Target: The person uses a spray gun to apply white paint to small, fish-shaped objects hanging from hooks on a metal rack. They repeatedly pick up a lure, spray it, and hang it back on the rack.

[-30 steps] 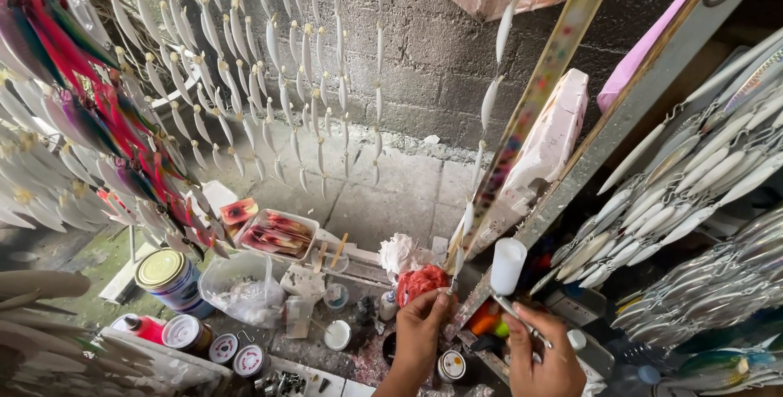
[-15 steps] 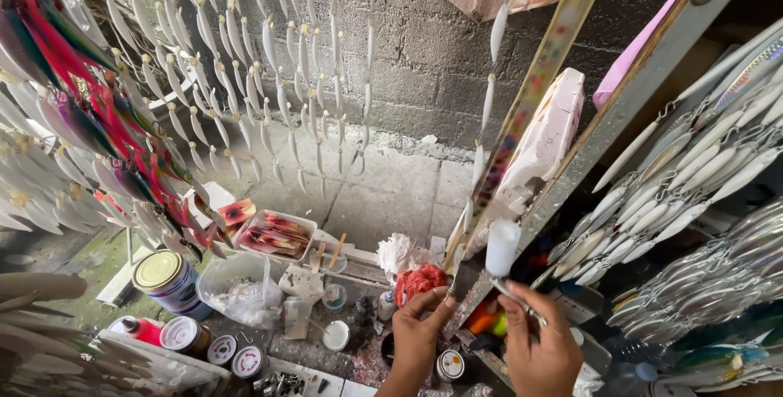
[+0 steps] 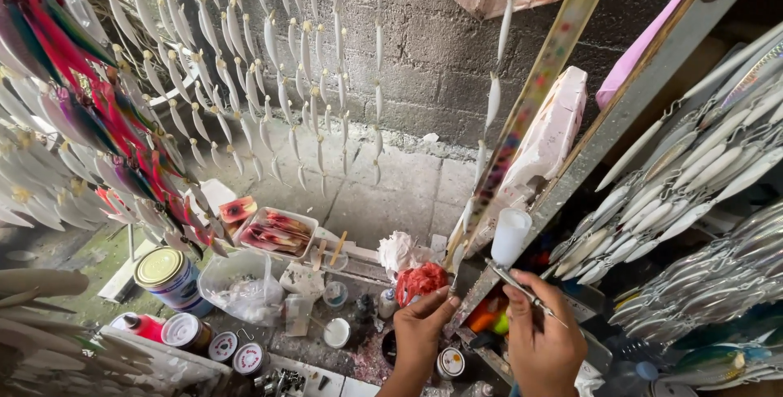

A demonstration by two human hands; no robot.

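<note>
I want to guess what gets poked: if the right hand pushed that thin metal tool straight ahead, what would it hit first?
Probably the white cup. The right hand aims its thin metal tool up-left toward the cup's base, though depth is unclear.

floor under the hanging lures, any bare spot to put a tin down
Bare concrete lies behind the tray of red pieces, up to the block wall. It is crowded near the paint tin, plastic bag, left hand and right hand.
</note>
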